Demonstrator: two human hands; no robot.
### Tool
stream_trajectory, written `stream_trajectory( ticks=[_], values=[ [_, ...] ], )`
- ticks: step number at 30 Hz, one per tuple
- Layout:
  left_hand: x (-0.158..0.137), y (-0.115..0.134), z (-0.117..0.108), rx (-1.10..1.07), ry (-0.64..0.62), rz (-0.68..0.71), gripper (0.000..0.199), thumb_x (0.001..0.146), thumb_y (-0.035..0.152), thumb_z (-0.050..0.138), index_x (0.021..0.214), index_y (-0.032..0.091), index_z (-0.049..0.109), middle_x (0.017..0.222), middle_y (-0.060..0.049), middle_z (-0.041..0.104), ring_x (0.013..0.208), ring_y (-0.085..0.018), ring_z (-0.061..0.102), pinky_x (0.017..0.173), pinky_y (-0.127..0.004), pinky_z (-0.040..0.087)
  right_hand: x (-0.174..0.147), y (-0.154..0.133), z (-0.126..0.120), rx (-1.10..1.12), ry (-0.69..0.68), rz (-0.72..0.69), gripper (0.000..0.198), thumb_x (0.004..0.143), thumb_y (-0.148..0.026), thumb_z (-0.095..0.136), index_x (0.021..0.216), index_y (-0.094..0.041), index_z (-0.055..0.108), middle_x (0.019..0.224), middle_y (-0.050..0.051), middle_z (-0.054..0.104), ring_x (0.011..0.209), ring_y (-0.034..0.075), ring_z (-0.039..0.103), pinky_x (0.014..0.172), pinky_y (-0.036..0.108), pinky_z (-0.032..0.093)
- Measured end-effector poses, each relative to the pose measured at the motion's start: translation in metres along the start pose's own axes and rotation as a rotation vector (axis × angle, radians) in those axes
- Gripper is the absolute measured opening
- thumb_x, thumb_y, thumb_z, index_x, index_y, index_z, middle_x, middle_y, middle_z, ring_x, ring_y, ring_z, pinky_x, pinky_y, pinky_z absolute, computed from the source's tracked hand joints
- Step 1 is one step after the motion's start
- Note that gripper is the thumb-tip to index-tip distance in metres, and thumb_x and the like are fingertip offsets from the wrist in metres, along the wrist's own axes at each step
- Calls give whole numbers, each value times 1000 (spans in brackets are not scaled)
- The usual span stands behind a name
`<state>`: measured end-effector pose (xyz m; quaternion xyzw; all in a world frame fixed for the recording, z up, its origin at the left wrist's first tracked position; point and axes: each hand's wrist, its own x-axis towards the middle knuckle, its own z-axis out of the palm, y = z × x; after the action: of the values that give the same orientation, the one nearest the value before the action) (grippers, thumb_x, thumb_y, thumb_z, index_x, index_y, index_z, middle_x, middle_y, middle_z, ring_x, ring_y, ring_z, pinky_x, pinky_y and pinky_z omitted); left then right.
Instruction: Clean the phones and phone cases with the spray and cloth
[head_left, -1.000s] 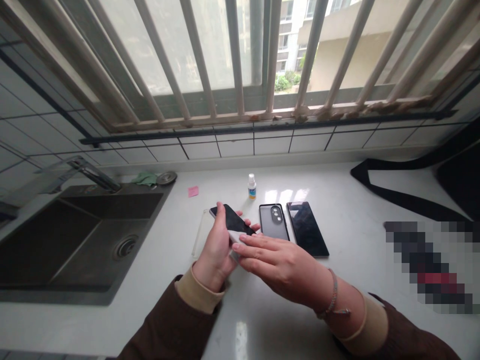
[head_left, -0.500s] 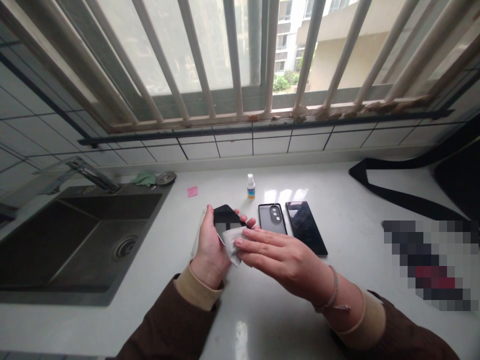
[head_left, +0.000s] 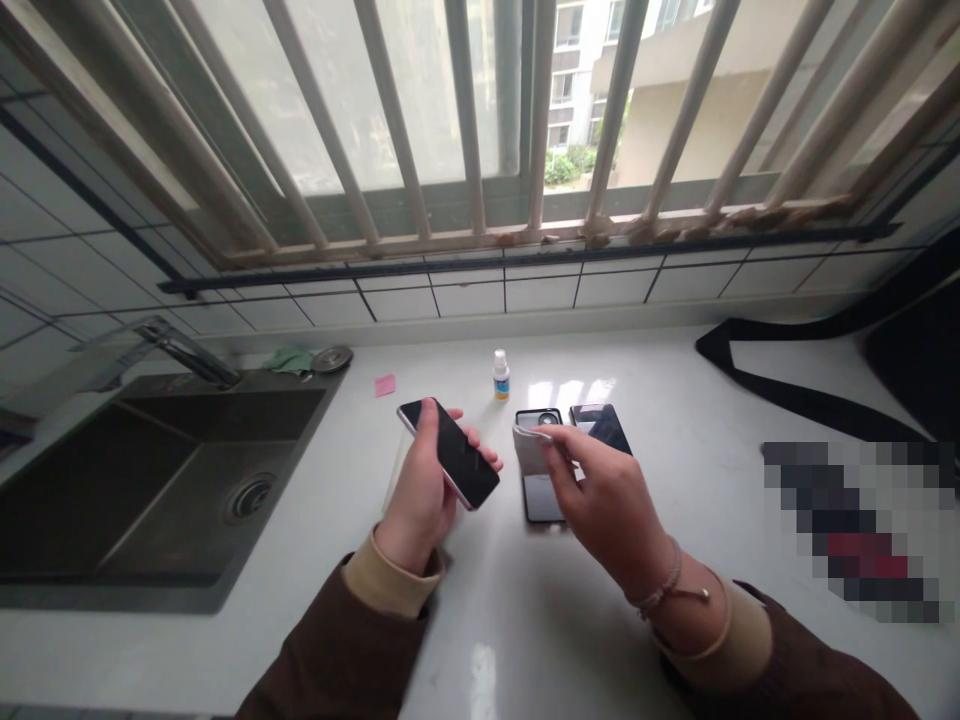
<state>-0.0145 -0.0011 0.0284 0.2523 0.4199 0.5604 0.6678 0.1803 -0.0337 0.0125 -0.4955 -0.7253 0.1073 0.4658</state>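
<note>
My left hand [head_left: 424,475] is closed around a smartphone [head_left: 459,455], its dark screen tilted up and its thumb side along the near edge. Off to the right, my right hand [head_left: 600,480] pinches a folded white wipe [head_left: 531,452] between thumb and fingers, apart from the phone. Beneath the wipe a black-rimmed phone case [head_left: 541,498] lies on the counter, partly covered. A second dark phone [head_left: 609,425] lies beside it, its lower part hidden by my right hand. A clear flat piece shows in part behind my left hand.
A small white-capped bottle [head_left: 501,378] stands at the back of the white counter [head_left: 480,620]. Left of it lies a pink sticky note [head_left: 385,385]. A dark sink [head_left: 150,480] with a faucet [head_left: 187,352] fills the left. A black strap [head_left: 795,390] lies at right.
The wipe has come off the phone screen and moved right with my right hand, over the phone case. My left hand has turned the phone, so more of its screen shows.
</note>
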Motion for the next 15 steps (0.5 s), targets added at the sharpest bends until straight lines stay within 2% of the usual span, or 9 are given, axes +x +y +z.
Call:
stream_trajectory(
  ticks=[3, 5, 6, 10, 12, 15],
  values=[
    [-5, -8, -2, 374, -213, 4, 59, 94, 75, 59, 122, 23, 53, 79, 2, 60, 60, -19, 66, 62, -34, 57, 3, 4, 0, 129, -3, 255, 23, 107, -31, 57, 113, -22, 77, 96, 4, 82, 81, 21, 78, 71, 31, 61],
    [-8, -12, -3, 697, -309, 51, 56, 97, 70, 57, 124, 22, 54, 80, 0, 61, 61, -19, 66, 61, -32, 53, 4, 8, 1, 179, 28, 336, 24, 107, -35, 58, 113, -23, 77, 97, 4, 82, 85, 21, 78, 73, 31, 60],
    [-10, -13, -3, 873, -328, 120, 52, 98, 66, 58, 125, 21, 55, 83, -2, 64, 66, -21, 67, 64, -33, 53, 5, 10, 1, 191, 49, 346, 24, 106, -36, 58, 113, -23, 77, 100, 4, 82, 88, 22, 79, 75, 31, 61],
    [-16, -14, 2, 1465, -219, 479, 45, 95, 49, 67, 128, 20, 57, 109, -12, 72, 93, -32, 72, 80, -41, 54, 5, 10, 0, 275, 66, 259, 23, 106, -35, 59, 117, -24, 76, 107, 5, 82, 95, 22, 79, 84, 33, 64],
    [-18, -14, 4, 1604, -151, 568, 50, 92, 49, 69, 131, 20, 57, 115, -13, 73, 99, -34, 72, 80, -42, 55, 3, 6, 1, 326, 40, 184, 23, 107, -30, 58, 121, -25, 76, 111, 5, 82, 98, 21, 80, 86, 32, 65],
    [-17, -17, 3, 1699, -67, 685, 58, 93, 54, 69, 136, 18, 56, 119, -15, 73, 102, -34, 73, 80, -41, 57, 1, 3, 3, 255, 24, -16, 29, 105, -19, 60, 128, -24, 76, 128, 7, 79, 115, 23, 77, 102, 37, 64]
  ],
)
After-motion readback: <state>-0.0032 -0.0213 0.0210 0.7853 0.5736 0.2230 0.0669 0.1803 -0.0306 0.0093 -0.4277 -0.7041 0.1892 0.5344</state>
